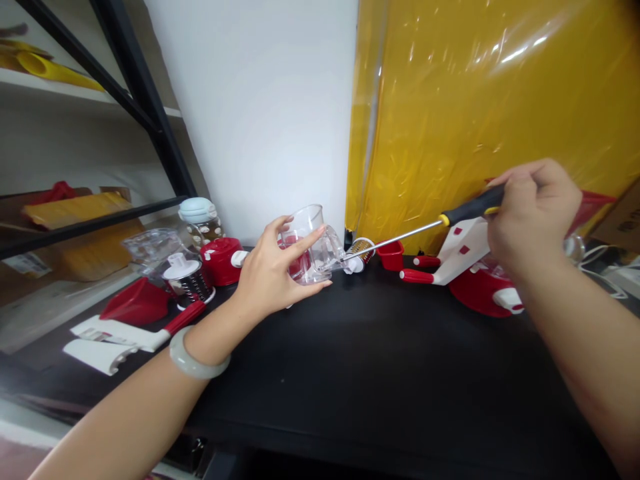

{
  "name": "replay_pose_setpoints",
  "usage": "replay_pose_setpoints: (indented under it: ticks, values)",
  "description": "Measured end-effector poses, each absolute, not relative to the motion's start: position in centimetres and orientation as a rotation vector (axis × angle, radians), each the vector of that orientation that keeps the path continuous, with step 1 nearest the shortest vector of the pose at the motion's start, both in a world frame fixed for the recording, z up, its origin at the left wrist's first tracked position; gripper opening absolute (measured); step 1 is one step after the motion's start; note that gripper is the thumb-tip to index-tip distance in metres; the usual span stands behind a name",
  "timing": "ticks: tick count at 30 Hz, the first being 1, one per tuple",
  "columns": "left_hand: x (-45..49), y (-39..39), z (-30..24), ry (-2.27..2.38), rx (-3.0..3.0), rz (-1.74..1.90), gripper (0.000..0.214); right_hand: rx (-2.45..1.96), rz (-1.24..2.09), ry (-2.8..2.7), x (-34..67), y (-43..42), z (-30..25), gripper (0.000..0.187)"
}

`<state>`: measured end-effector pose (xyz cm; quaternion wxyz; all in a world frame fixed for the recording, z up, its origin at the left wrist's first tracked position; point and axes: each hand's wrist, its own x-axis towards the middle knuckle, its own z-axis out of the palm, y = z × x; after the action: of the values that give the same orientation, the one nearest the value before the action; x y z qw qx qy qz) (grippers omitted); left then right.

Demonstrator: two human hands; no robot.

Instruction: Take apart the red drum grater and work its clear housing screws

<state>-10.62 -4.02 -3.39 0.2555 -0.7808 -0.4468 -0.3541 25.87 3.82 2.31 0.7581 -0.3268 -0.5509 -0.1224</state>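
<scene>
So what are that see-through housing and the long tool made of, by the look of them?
The see-through housing in the left hand looks like clear glossy plastic: the hand and red parts show through it. The screwdriver in the right hand has a bright, probably steel shaft and a matte black handle with yellow trim, likely rubber or plastic.

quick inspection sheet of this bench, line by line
surface: black table, bare in front.
job's things: clear plastic housing held at the table's back edge; screwdriver with its tip at the housing's right side.
clutter: red and white grater parts at left, jar, red base at right.
grippers: left hand grips the housing; right hand grips the screwdriver handle.
cables: white cable at far right.
surroundings: yellow film, white wall, shelf rack.
</scene>
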Motion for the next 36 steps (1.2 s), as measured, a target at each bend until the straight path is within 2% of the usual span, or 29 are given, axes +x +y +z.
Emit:
replay_pose_setpoints:
  ticks: [29, 32, 34, 36]
  values:
    - [-10.57, -3.97, -3.34, -1.216, -2.112, -0.935, 0.086, -0.685, -0.253, -1.205, 25.73, 3.57, 2.26, 0.017]
    - [-10.64, -3.89, -3.41, -1.201, -2.113, -0.936, 0.085, -0.694, -0.118, -1.239, 25.69, 3.27, 2.33, 0.013]
    - [-10.71, -3.82, -3.45, -1.186, -2.115, -0.941, 0.085, -0.673, 0.094, -1.275, 25.63, 3.01, 2.55, 0.01]
    - [-10.79, -3.76, -3.47, -1.181, -2.111, -0.941, 0.086, -0.629, 0.324, -1.301, 25.67, 2.79, 2.92, 0.023]
